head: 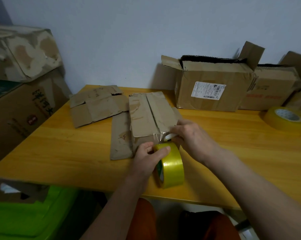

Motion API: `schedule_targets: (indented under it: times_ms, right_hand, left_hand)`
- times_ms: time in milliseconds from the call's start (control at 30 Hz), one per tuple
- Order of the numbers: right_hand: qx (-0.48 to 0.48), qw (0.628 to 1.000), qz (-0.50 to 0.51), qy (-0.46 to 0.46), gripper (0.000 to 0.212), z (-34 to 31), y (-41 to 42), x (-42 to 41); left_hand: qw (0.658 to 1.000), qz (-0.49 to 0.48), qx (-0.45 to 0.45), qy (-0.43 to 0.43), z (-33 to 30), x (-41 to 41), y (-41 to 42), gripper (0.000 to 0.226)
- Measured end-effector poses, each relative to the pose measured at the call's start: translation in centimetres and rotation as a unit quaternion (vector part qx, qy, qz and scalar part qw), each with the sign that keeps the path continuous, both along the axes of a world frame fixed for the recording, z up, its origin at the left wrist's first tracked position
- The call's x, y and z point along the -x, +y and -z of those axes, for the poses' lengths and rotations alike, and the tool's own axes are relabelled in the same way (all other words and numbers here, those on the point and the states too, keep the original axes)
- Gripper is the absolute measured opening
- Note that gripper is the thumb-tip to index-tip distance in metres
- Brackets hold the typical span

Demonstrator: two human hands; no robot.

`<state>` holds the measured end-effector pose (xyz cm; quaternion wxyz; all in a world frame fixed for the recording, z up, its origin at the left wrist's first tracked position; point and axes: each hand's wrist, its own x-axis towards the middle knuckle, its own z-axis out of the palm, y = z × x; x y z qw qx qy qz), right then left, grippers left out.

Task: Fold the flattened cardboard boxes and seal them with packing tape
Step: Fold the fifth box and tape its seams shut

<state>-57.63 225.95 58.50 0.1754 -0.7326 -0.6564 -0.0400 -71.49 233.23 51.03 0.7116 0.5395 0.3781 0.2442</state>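
A pale wall is backing your yellow table (63, 149), where open boxes (213, 87) are standing at the far right and a flat sheet (97, 106) is lying to the left. The folded box (151, 115) is sitting mid-table (flaps meeting along a seam). Your left hand (148, 160) is gripping the tape roll (172, 165) on edge just before the box, while your right hand (191, 135) is pinching the tape end (161, 135) against the box's near edge. A spare roll (283, 118) is lying far right.
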Motion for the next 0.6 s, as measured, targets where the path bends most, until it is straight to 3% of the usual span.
schedule_targets:
  times_ms: [100,200,267,367,433,500,567,600]
  right_hand:
    - [0.043,0.996,0.074,-0.032,0.011,0.9,-0.9,-1.8]
    - [0.107,0.974,0.187,0.063,0.014,2.6,-2.2,-3.9]
    - [0.153,0.955,0.216,0.134,0.017,4.1,-2.7,-4.6]
    - [0.179,0.939,0.234,0.175,0.027,5.2,-2.9,-4.7]
    - [0.146,0.953,0.238,0.118,0.033,4.6,-2.2,-4.8]
    - [0.026,0.974,0.205,0.087,0.028,3.2,-0.9,-4.2]
    - [-0.060,0.986,0.110,0.108,0.024,1.8,0.9,-3.1]
    - [-0.055,0.989,0.059,0.122,0.027,1.4,1.9,-2.5]
  left_hand:
    - [1.000,0.004,-0.005,-0.005,0.0,0.2,0.0,0.102]
    - [1.000,0.017,-0.008,-0.008,0.0,0.3,0.2,0.084]
    - [0.999,0.027,-0.015,-0.010,-0.1,0.3,0.3,0.068]
    - [0.999,0.036,-0.026,-0.015,-0.2,0.2,0.2,0.062]
    - [0.999,0.042,-0.027,-0.018,-0.2,0.3,0.3,0.061]
    - [0.998,0.055,-0.020,-0.020,-0.2,0.4,0.4,0.060]
    - [0.997,0.070,-0.013,-0.025,-0.2,0.5,0.5,0.066]
    - [0.997,0.077,-0.011,-0.030,-0.3,0.5,0.6,0.065]
